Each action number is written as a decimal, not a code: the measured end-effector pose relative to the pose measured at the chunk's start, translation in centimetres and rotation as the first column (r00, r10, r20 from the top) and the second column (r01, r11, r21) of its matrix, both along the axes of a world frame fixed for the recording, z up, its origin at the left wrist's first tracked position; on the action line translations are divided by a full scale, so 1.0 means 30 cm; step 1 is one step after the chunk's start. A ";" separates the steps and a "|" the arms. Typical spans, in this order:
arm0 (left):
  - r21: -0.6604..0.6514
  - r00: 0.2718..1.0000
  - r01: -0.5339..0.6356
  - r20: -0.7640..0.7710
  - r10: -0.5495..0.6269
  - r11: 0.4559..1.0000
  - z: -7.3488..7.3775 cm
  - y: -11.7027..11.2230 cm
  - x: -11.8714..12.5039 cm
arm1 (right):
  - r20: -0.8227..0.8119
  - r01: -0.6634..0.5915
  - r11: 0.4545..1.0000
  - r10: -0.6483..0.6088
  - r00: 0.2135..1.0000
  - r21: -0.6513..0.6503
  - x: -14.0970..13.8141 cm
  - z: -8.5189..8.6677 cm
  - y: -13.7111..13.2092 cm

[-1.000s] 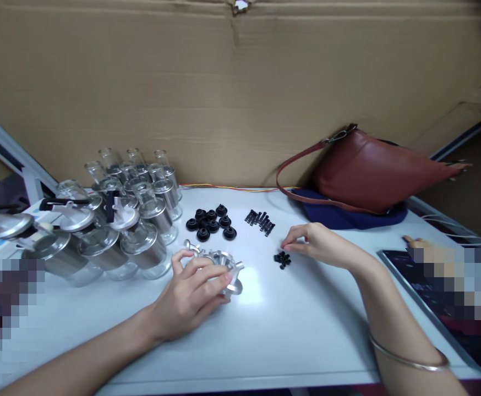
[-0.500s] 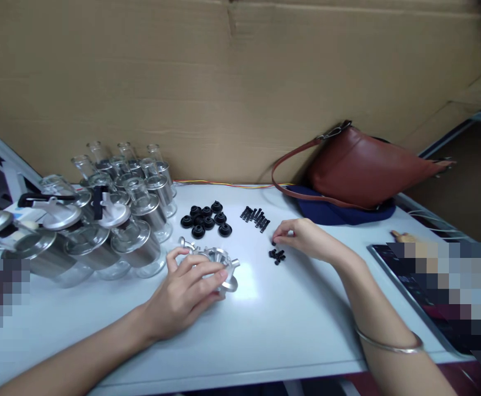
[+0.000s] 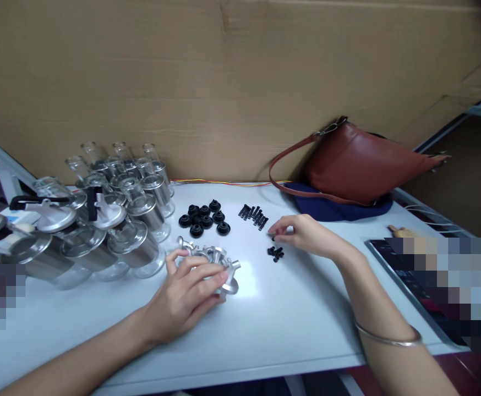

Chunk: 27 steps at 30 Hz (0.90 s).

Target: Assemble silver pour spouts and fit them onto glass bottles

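Observation:
My left hand [image 3: 185,297] lies over a silver metal part with lugs [image 3: 218,263] on the white table [image 3: 290,319], fingers curled round it. My right hand [image 3: 304,235] hovers a little right of centre, thumb and forefinger pinched on a small black piece taken from the little heap of black screws [image 3: 275,253] just below it. A row of longer black bolts [image 3: 253,215] lies just left of the fingertips. A cluster of black rubber caps [image 3: 204,218] sits further left.
Many glass-and-metal jars [image 3: 112,220] crowd the left side of the table. A brown leather bag [image 3: 360,165] rests on a blue cloth [image 3: 335,208] at the back right. A cardboard wall [image 3: 224,82] stands behind. A dark tray [image 3: 409,280] lies at the right edge.
My right hand has lifted off the heap of small black screws and moved slightly left and back, pinching one piece. My left hand stays on the silver part.

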State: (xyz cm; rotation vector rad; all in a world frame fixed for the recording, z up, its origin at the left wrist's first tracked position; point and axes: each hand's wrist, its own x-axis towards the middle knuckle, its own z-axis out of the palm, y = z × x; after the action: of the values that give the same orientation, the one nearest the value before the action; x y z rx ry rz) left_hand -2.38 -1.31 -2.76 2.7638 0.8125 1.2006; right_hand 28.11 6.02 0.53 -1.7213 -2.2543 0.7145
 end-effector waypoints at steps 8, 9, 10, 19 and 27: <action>-0.029 1.000 0.007 0.005 -0.007 1.000 -0.003 -0.001 0.006 | -0.309 0.049 0.998 -0.039 0.950 0.025 -0.035 0.021 -0.023; -0.029 1.000 0.010 0.006 -0.010 1.000 -0.003 -0.001 0.007 | -0.408 0.031 1.000 -0.030 0.913 -0.004 -0.049 0.030 -0.032; -0.027 1.000 0.016 0.005 -0.015 1.000 -0.003 -0.002 0.008 | -0.495 0.000 0.999 -0.016 0.869 -0.032 -0.065 0.039 -0.042; -0.035 1.000 0.023 -0.015 -0.024 0.999 0.001 -0.012 0.010 | -0.777 -0.294 0.948 0.093 0.623 -0.122 -0.175 0.039 -0.087; -0.021 1.000 0.007 -0.010 -0.007 1.000 0.008 -0.007 0.013 | -0.884 -0.366 0.906 -0.020 0.466 -0.214 -0.208 0.015 -0.116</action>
State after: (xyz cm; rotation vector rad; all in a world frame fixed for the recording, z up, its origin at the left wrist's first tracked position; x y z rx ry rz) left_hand -2.00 -1.52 -2.51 2.7563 0.8102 1.1709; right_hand 21.86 2.53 0.97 -0.7976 -1.5582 1.7074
